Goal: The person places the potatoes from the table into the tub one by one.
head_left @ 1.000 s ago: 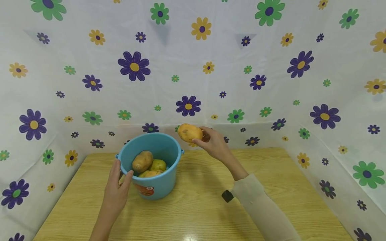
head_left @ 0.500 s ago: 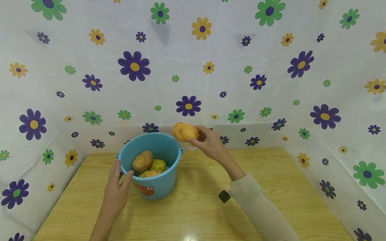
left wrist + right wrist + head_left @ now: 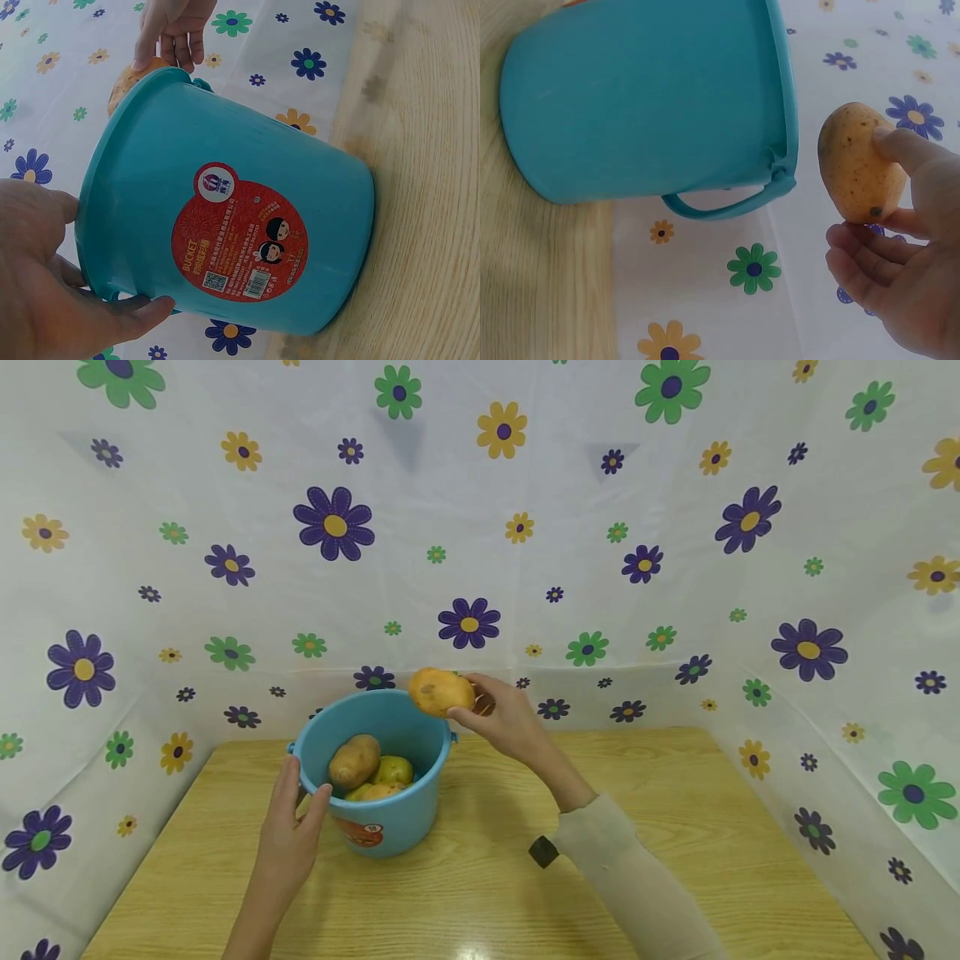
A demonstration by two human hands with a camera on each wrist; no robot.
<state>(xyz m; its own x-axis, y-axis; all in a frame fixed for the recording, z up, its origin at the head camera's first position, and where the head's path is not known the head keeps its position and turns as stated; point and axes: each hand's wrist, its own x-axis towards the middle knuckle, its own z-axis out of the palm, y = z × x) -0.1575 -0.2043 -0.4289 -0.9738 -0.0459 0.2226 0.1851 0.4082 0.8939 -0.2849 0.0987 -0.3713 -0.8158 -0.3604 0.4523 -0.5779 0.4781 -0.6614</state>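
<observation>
A yellowish potato (image 3: 441, 692) is pinched between the thumb and fingers of my right hand (image 3: 504, 718), overlapping the back right rim of a blue bucket (image 3: 408, 827) in the head view. The right wrist view has this potato (image 3: 862, 165) just beyond the rim. Inside the bucket lie a brown potato (image 3: 355, 762), a greenish one (image 3: 393, 771) and another yellowish one (image 3: 381, 791), partly hidden by the front rim. My left hand (image 3: 288, 835) rests against the bucket's left side, fingers straight and thumb at the front rim.
The bucket stands upright on a light wooden table (image 3: 637, 827), with its handle (image 3: 727, 210) hanging down outside. A white cloth with printed flowers (image 3: 570, 527) rises behind and beside the table. A small black block (image 3: 543, 852) sticks out by my right sleeve.
My right hand has moved left with the potato, from beside the bucket to over its back right rim. The left hand and the bucket stay where they were.
</observation>
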